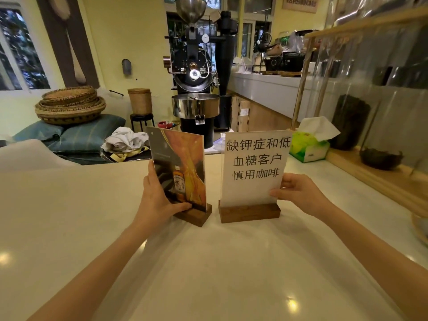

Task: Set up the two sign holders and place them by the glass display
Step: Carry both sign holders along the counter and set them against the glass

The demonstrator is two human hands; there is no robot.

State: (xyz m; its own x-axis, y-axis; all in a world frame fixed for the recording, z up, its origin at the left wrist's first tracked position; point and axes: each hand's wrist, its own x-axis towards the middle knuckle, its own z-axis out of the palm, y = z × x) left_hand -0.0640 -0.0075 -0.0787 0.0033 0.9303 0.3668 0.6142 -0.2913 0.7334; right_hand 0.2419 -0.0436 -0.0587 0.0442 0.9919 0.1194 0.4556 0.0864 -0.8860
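Two wooden bases (249, 212) each hold an upright sign, left hand (157, 195) and right hand (298, 191) gripping them.

coffee shop / small roastery, seen from a pale service counter (208, 262). big black coffee roaster (195, 72) with steel hopper and round cooling tray stands at the back. glass display case (379, 72) with wood frame on the right holds dark items. back bar shelf (266, 82) carries kettles and gear. two table signs in wooden bases on the counter: a bottle-drink ad (179, 167) and a printed customer coffee notice (254, 165). tissue box (309, 147), stacked woven baskets (70, 104), cushions (69, 133) by the window.
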